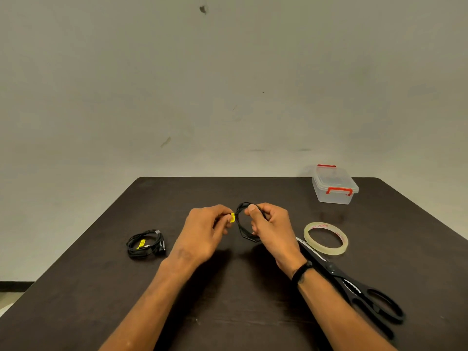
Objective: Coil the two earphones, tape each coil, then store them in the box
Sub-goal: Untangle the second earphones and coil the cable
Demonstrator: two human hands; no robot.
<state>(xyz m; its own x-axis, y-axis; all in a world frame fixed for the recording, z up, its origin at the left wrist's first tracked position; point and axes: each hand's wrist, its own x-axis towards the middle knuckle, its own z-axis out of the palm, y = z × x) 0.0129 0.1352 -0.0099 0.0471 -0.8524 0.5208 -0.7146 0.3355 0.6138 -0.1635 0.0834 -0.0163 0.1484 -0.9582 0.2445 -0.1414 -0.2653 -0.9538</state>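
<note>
Above the middle of the dark table (228, 287), both hands hold a black earphone coil (243, 230). My right hand (272, 231) grips the coil's right side, thumb on its top. My left hand (206, 230) pinches the coil's left side at a small yellow tag (232, 217). A second black earphone coil (147, 244) with a yellow tag lies on the table to the left, apart from both hands. The clear plastic box (334, 184) with red latches stands closed at the back right.
A roll of clear tape (326, 238) lies flat to the right of my right hand. Black scissors (354, 287) lie diagonally under my right forearm, handles toward the front right. A plain wall rises behind the table.
</note>
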